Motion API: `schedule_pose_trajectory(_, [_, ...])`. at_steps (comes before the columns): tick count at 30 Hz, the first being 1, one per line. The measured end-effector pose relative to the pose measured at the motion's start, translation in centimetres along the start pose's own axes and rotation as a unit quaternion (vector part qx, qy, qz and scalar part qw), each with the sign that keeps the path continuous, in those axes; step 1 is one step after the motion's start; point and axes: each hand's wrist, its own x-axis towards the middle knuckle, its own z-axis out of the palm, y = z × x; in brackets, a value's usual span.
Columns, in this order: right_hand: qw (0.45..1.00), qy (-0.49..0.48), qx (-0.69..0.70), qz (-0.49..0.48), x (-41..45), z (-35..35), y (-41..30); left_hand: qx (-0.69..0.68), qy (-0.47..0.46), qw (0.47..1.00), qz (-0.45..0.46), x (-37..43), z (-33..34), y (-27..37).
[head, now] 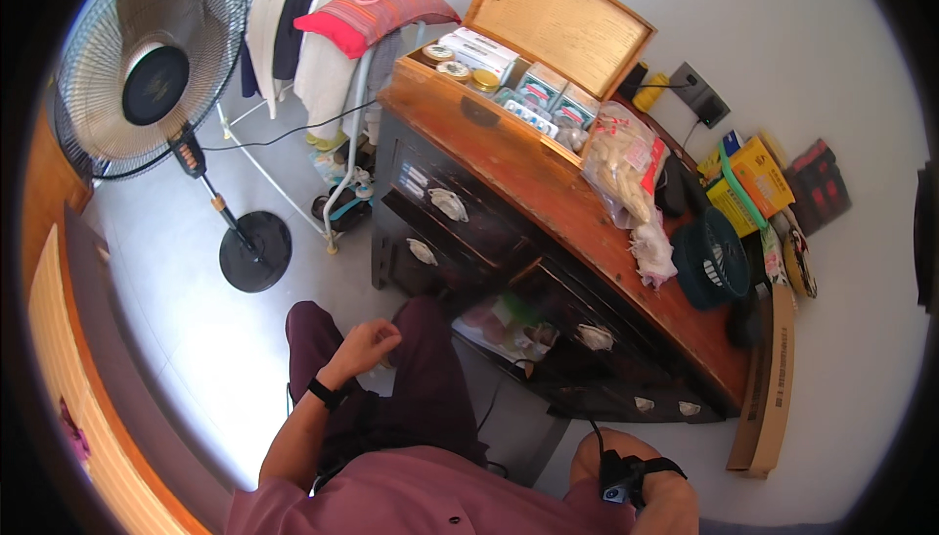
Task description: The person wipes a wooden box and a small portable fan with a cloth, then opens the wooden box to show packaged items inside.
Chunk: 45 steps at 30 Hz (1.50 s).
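Note:
My left hand is above my lap between the knees, its fingers loosely curled with nothing in them. A black band is on that wrist. My right hand is out of view; only the right arm shows, with a small black camera strapped to it. In front of me stands a dark wooden cabinet with a worn red-brown top. On it lies an open wooden box holding white cartons, jars with gold lids and a blister pack of capsules. A plastic bag of pale, long pieces rests against the box.
A standing fan is at the left, near a metal rack with clothes and a striped pillow. A green plastic basket, yellow cartons and a long cardboard piece are at the right. Black cables run across the floor.

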Motion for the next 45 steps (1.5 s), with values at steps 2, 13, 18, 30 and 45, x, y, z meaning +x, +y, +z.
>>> schedule_pose_trajectory(2, [1.000,0.007,-0.012,0.000,0.2,0.6,-0.7,0.003,-0.015,1.000,0.010,0.0,0.5,0.0])
schedule_pose_trajectory(13, [0.974,0.077,-0.209,0.029,1.4,-2.9,-1.6,-0.019,-0.032,0.999,-0.033,-0.3,0.2,-0.2])
schedule_pose_trajectory(18, [0.505,0.409,-0.629,0.426,-3.2,-6.9,-4.2,-0.060,-0.049,0.997,-0.003,0.2,1.4,-1.6])
schedule_pose_trajectory(30, [0.305,0.260,-0.690,0.603,-17.2,-15.3,-3.3,-0.036,-0.068,0.997,0.017,-0.1,1.2,-0.2])
schedule_pose_trajectory(45, [0.325,0.448,-0.610,0.567,-17.1,-15.8,-6.3,-0.029,-0.103,0.992,0.071,0.1,1.4,3.6])
